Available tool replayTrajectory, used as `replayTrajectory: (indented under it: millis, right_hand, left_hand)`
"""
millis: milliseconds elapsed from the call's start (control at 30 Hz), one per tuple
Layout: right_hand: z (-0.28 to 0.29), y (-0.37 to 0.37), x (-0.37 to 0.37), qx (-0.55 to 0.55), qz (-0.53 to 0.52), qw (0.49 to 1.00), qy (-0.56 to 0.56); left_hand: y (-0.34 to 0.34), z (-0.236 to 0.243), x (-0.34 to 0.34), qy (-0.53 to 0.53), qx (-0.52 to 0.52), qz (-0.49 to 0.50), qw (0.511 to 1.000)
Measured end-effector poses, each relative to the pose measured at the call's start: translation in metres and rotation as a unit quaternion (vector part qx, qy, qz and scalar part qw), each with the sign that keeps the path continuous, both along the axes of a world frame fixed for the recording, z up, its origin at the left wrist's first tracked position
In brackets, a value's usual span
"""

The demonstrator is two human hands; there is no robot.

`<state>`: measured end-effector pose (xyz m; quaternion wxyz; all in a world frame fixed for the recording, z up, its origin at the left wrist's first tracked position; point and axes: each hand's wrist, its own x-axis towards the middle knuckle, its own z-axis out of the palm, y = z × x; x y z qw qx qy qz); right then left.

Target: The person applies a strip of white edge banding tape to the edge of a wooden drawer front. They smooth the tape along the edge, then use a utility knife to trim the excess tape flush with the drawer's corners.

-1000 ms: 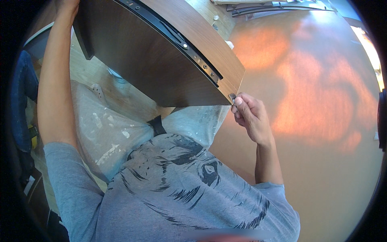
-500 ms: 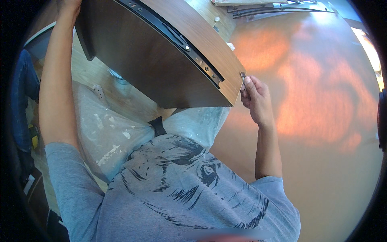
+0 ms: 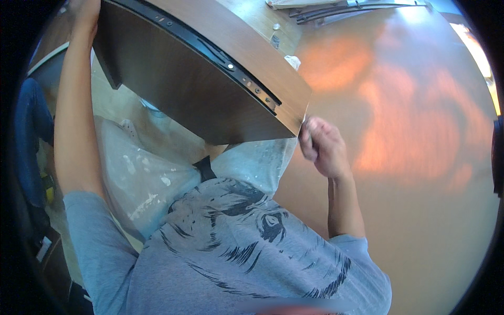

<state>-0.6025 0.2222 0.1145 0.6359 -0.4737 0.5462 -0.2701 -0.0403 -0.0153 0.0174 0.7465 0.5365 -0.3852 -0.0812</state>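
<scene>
A brown wooden panel piece (image 3: pixel 184 84) is raised at the upper middle, a black metal runner (image 3: pixel 210 50) screwed along its curved-looking side face. My left hand (image 3: pixel 84 16), partly cut off at the top left, is closed on the far end of the piece. My right hand (image 3: pixel 321 140) is closed at the near right corner, on a small metal tool (image 3: pixel 306 126) at the board's edge; motion blurs it. My legs in pale, paint-spotted trousers (image 3: pixel 147 173) are below the piece.
A large smooth tan surface (image 3: pixel 420 220) spans the right. Long dark rails (image 3: pixel 357 10) lie at the top, with small white scraps (image 3: pixel 291 62) on the wooden floor. At the left are dark blue cloth (image 3: pixel 31 131) and a yellow-black item (image 3: pixel 48 186).
My right hand rose along the panel's right edge half a second ago and is now lower, back at the corner. The panel sits slightly further left in the view.
</scene>
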Motion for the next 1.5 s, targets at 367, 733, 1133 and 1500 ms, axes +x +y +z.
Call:
replayTrajectory:
  millis: [367, 733, 1133, 1500]
  right_hand:
    - [-0.060, -0.051, -0.015, -0.085, -0.116, 0.977, -0.155]
    - [-0.081, -0.048, -0.011, -0.103, -0.127, 0.967, -0.193]
    - [-0.078, -0.018, -0.010, -0.204, 0.000, 0.979, -0.012]
    - [-0.078, 0.016, 0.028, -0.243, -0.031, 0.968, -0.050]
  left_hand:
    - [-0.014, -0.016, 0.031, 0.046, 0.030, -0.011, 0.998]
    - [-0.016, -0.011, 0.034, 0.078, 0.010, -0.074, 0.994]
    - [-0.020, -0.014, 0.043, 0.043, 0.033, -0.078, 0.995]
    - [-0.001, -0.012, 0.057, 0.059, 0.044, -0.143, 0.987]
